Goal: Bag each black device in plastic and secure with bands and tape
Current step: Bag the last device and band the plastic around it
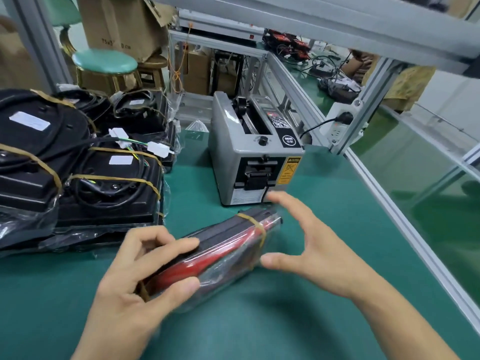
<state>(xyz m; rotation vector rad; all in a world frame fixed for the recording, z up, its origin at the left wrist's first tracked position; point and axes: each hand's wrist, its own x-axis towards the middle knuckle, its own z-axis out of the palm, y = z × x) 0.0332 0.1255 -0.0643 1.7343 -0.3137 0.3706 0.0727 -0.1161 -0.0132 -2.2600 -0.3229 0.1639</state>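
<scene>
The left hand (145, 276) grips the near end of a bagged device (220, 253), thumb underneath and fingers curled over its top edge. The device is black with a red stripe along its side, wrapped in clear plastic and tilted up on edge over the green mat (324, 294). A tan rubber band (255, 228) circles its far end. The right hand (306, 242) is spread wide, fingers straight, thumb at the plastic near the banded end; I cannot tell whether it actually touches.

Just beyond the device stands a grey tape dispenser (253, 154), and I take that as my marker. Its front carries a yellow warning label (288, 170) with small print too fine to read; a black sticker on top and a panel of red lights are likewise illegible. A black knob sits on its top face.

Left of the dispenser lies a stack of black devices (78, 162), already in plastic and crossed with tan bands, each with a white label whose text I cannot make out, and white connectors on coloured wires. Behind and left of the dispenser are a green-topped stool (105, 62) and a cardboard box (122, 24) printed with what looks like "CM". Right of the dispenser, a white power strip (342, 120) hangs on the aluminium frame.
</scene>
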